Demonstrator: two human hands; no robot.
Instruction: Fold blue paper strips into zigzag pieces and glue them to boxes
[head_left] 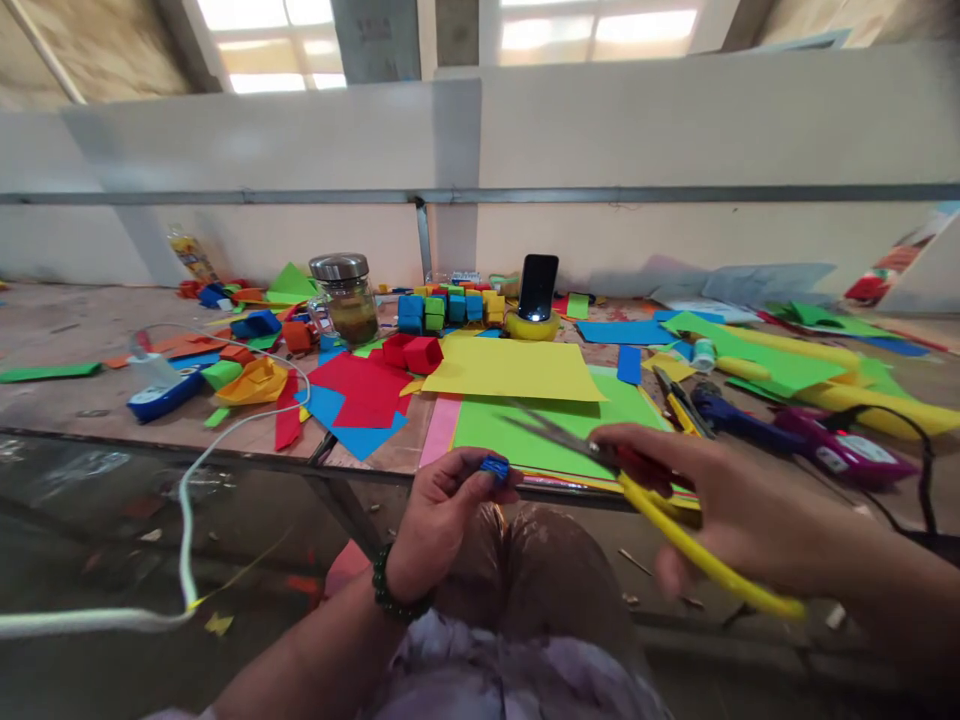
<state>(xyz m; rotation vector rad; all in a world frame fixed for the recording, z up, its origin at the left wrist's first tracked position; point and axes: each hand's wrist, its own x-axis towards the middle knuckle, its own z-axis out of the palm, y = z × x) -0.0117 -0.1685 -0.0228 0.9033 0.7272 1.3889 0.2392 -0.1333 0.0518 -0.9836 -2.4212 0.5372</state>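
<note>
Between the thumb and fingers of my left hand is a small folded piece of blue paper, held just in front of the table edge. My right hand grips a pair of scissors with yellow handles. Their blades point left over the green sheets, apart from the blue piece and blurred by motion. Below the blades lies a stack of green paper, with a yellow sheet on top. To its left, red paper and blue paper overlap, beside red folded paper boxes.
A lidded glass jar, colourful paper cubes and a phone on a yellow stand line the back. A power strip trails a white cable over the left edge. At right lie a cutter knife and a purple device.
</note>
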